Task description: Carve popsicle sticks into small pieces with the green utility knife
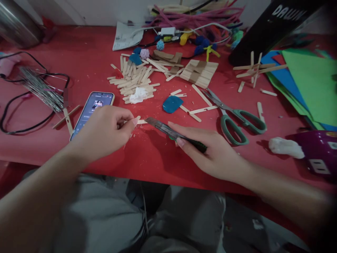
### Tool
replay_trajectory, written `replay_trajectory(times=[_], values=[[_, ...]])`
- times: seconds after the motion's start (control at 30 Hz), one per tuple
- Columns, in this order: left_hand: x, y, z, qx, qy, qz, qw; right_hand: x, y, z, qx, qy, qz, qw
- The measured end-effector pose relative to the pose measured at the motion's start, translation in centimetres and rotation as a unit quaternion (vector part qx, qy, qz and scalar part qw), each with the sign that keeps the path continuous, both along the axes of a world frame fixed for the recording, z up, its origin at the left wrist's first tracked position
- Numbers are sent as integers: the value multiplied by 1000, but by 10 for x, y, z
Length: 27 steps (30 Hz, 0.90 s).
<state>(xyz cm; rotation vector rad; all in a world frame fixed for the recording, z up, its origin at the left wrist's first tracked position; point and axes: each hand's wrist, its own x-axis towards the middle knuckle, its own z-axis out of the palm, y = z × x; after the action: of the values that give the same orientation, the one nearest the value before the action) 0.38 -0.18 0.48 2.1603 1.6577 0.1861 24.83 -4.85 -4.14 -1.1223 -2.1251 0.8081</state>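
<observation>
My left hand [112, 124] pinches a small wooden craft stick [142, 122] just above the red tabletop. In my right hand [210, 149] is a utility knife [172, 132], its blade pointing left at the stick's free end. Whether blade and wood touch, I cannot tell. Pale shavings lie scattered around the stick. Behind my hands sits a pile of craft sticks [134, 79] with a crumpled white piece [138, 95] on its near side. A blue rounded piece [172, 104] rests among loose sticks, some with notches cut in them.
Green-handled scissors [234, 117] lie half apart right of the knife. A phone [92, 112] is partly under my left wrist, with thin metal wires [43, 88] beyond it. At right are a purple device [316, 154], coloured paper [313, 84] and a tall black object [268, 31].
</observation>
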Motion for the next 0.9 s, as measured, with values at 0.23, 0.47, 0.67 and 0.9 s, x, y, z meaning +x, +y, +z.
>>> replay_trajectory(times=[0.23,0.47,0.67,0.9], values=[[-2,1,0,10,-2,-1,1000,-1,1,2,-11,-13,8,1000],[0,1,3,5,1,7,1000,-1,2,2,-8,-16,-6,1000],[2,0,5,1,14,13,1000,0,1,1,-7,-18,-8,1000],[0,2,3,2,15,2,1000,0,2,2,-12,-17,-3,1000]])
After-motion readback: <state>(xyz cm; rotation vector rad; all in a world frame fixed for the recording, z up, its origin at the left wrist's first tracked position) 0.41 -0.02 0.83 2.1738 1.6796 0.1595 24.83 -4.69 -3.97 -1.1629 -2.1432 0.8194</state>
